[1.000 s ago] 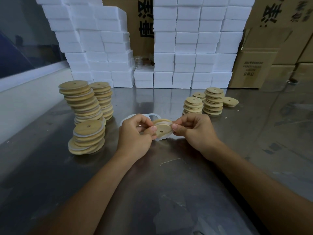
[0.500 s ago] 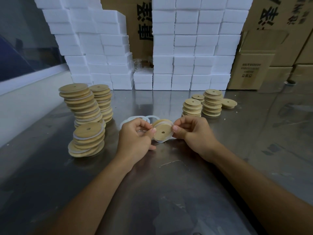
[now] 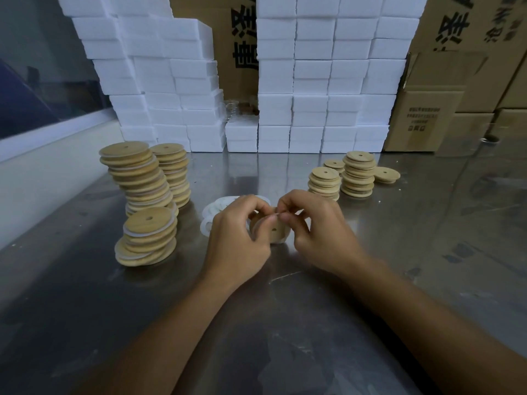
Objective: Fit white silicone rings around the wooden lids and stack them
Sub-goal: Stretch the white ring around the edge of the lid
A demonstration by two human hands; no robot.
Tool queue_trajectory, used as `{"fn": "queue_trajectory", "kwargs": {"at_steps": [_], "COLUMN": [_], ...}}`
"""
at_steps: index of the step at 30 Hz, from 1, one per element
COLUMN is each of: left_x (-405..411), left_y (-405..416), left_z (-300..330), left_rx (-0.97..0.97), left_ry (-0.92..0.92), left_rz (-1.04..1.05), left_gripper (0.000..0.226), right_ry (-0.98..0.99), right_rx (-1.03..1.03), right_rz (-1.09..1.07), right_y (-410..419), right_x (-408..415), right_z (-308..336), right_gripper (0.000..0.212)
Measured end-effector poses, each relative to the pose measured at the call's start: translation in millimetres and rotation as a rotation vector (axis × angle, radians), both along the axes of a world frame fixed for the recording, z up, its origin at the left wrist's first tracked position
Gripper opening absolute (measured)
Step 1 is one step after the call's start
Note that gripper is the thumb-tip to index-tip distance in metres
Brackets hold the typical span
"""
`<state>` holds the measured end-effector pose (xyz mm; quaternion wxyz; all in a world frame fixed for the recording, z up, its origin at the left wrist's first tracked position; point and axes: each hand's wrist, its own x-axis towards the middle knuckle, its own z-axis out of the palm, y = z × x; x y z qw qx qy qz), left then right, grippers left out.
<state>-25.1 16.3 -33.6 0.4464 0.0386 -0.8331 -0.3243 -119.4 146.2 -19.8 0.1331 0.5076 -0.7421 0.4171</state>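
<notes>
Head view: at centre frame, the left hand [image 3: 238,240] and right hand [image 3: 316,232] both pinch 1 wooden lid [image 3: 272,230] with a white silicone ring [image 3: 281,240] at its edge, just above the steel tabletop [image 3: 285,323]. Loose rings [image 3: 212,213] lie behind the left hand. Ringed lid stacks [image 3: 142,192] stand at left, bare lid stacks [image 3: 356,173] at upper right, before white boxes [image 3: 313,81].
</notes>
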Motion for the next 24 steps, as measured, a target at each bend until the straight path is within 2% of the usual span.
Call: {"fn": "queue_trajectory", "kwargs": {"at_steps": [4, 7, 10, 24], "left_x": [0.1, 0.4, 0.4, -0.6], "left_y": [-0.9, -0.2, 2.1, 0.6], "left_z": [0.4, 0.7, 1.6, 1.4], "left_rx": [0.05, 0.111, 0.144, 0.173], "left_ry": [-0.036, -0.035, -0.048, -0.107], "left_rz": [-0.001, 0.009, 0.021, 0.051], "left_gripper": [0.01, 0.014, 0.021, 0.032], "right_ry": [-0.014, -0.099, -0.191, -0.183], "right_rx": [-0.014, -0.062, -0.105, -0.1], "right_rz": [0.012, -0.026, -0.051, -0.107], "right_y": [-3.5, -4.7, -4.2, -1.9], "right_x": [3.6, 3.9, 2.5, -3.9], "right_z": [-2.1, -5.2, -6.5, -3.9], "right_gripper": [0.008, 0.001, 0.005, 0.005]}}
